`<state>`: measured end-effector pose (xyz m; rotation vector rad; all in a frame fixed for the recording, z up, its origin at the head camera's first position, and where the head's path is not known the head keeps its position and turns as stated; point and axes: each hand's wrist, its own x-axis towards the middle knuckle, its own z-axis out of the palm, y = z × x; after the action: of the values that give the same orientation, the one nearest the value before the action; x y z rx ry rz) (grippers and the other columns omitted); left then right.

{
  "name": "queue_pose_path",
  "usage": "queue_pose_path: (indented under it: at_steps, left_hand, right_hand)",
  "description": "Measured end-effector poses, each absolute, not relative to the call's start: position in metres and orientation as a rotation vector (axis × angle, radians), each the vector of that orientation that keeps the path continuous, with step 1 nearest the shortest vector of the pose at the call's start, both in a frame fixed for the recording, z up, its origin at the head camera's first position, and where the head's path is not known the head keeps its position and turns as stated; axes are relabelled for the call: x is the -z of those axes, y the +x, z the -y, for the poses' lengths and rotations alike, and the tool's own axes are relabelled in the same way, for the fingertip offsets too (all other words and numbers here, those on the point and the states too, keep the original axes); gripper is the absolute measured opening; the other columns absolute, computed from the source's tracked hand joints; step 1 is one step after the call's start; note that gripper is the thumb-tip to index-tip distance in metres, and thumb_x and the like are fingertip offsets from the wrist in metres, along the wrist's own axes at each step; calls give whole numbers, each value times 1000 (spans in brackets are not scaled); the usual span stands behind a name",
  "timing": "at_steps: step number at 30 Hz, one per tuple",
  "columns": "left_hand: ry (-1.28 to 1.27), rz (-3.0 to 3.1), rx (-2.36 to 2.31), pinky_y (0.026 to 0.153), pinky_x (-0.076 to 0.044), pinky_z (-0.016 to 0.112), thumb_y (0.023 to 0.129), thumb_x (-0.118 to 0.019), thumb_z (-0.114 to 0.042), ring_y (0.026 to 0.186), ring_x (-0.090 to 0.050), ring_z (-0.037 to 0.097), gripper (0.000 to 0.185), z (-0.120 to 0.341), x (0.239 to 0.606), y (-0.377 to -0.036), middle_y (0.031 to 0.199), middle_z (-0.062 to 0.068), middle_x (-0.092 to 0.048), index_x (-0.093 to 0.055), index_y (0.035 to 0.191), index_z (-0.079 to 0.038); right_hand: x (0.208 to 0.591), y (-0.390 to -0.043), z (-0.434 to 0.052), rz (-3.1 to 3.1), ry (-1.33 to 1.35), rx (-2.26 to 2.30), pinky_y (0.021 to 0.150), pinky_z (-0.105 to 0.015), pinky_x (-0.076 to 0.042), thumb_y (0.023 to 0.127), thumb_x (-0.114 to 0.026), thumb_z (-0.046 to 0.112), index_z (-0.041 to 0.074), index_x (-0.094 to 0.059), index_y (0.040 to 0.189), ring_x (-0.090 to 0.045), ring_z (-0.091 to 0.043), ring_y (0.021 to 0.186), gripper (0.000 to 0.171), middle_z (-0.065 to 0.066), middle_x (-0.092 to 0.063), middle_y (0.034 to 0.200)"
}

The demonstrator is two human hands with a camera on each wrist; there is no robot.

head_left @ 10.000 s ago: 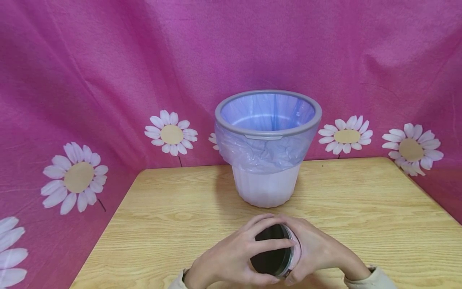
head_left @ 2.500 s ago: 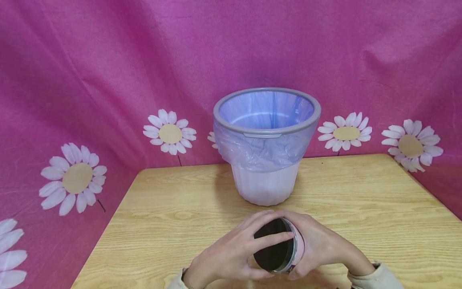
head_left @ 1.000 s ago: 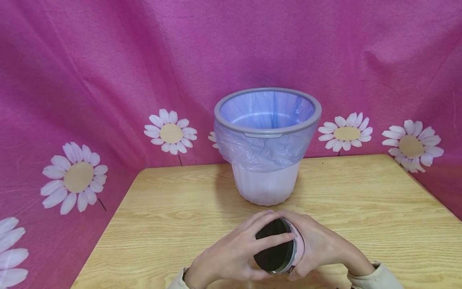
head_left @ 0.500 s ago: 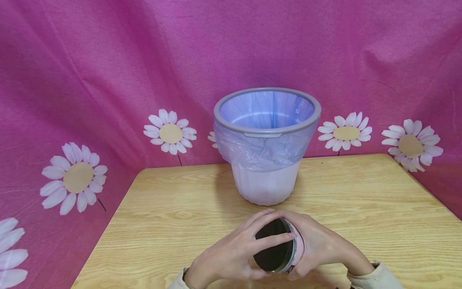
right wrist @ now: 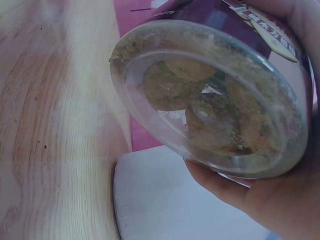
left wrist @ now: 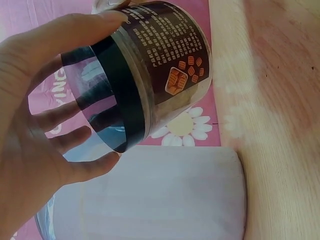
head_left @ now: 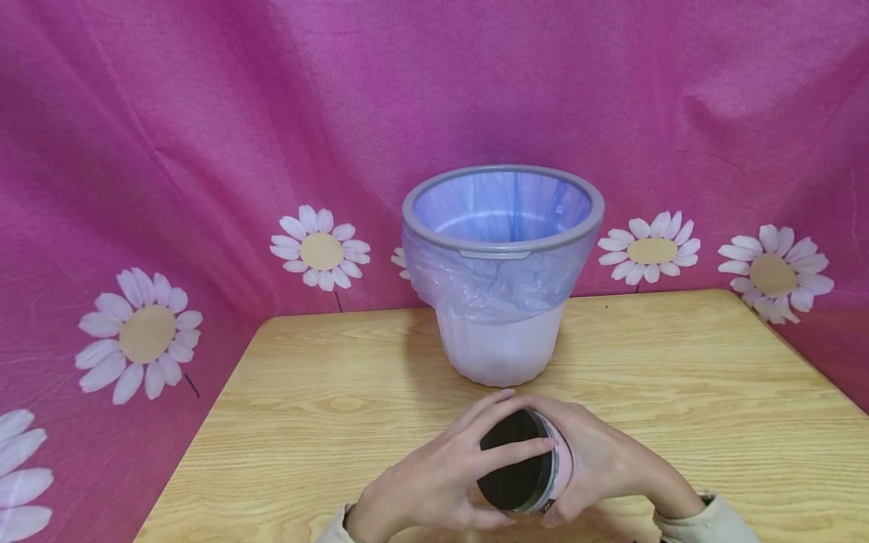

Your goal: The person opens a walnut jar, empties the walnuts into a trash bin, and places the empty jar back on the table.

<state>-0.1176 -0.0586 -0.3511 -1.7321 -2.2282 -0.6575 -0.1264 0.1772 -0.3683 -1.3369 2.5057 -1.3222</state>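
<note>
Between both hands is a clear plastic snack jar [left wrist: 175,65] with a dark printed label showing small waffle-like pieces. It is tilted, with its dark lid [head_left: 512,471] facing left and its base turned right. My left hand [head_left: 441,471] grips the lid, thumb on one side and spread fingers across and around it. My right hand [head_left: 600,464] wraps the body near the base. Through the clear bottom [right wrist: 205,107] in the right wrist view show round brownish pieces and crumbs. In the head view, the hands hide most of the jar's body.
A white bin [head_left: 498,351] with a grey rim and a bluish plastic liner [head_left: 495,286] stands just beyond the hands on the wood-grain table [head_left: 326,377]. Behind and beside the table hangs a magenta cloth [head_left: 339,98] printed with white daisies.
Compared with ten seconds ago, the jar and both hands sit slightly higher in the head view, the right hand a little further right. Over the last second almost nothing differs; the grip stays the same.
</note>
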Motion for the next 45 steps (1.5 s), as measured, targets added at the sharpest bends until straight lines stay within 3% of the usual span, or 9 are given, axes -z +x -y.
queue_pose_path:
  at_steps: [10,19,26,34,45]
  left_hand:
    - [-1708,2208,621,113,-26,29,74,-83,-34,139,-27,22,86,59,352,-117,153,10,-25,-38,146,-19]
    - [-1717,2249,635,114,-26,33,71,-85,-29,141,-23,22,91,60,351,-117,156,9,-21,-37,148,-20]
    - [-1688,2228,652,112,-27,28,73,-84,-34,138,-27,22,88,59,352,-116,154,9,-24,-38,147,-20]
    - [-1697,2205,608,114,-25,30,72,-84,-33,139,-27,21,88,59,353,-117,153,10,-25,-38,146,-19]
    - [-1669,2210,614,113,-25,29,74,-82,-38,137,-30,20,91,58,353,-118,153,9,-26,-33,148,-18]
  right_hand:
    - [368,-126,-177,-2527,-1355,1313,81,-29,-52,43,-94,28,25,-47,132,-61,-11,98,101,9,-61,118]
    - [369,-126,-178,-2536,-1337,1315,83,-29,-52,41,-94,29,27,-48,133,-60,-11,99,103,9,-61,119]
    - [369,-127,-176,-2532,-1394,1317,79,-29,-53,42,-95,26,24,-47,133,-61,-10,97,102,8,-61,117]
    - [371,-129,-178,-2530,-1470,1311,78,-28,-53,46,-94,30,21,-46,134,-60,-11,96,101,5,-60,117]
    - [369,-127,-176,-2547,-1391,1304,81,-28,-52,41,-95,27,25,-47,134,-60,-10,98,105,11,-60,120]
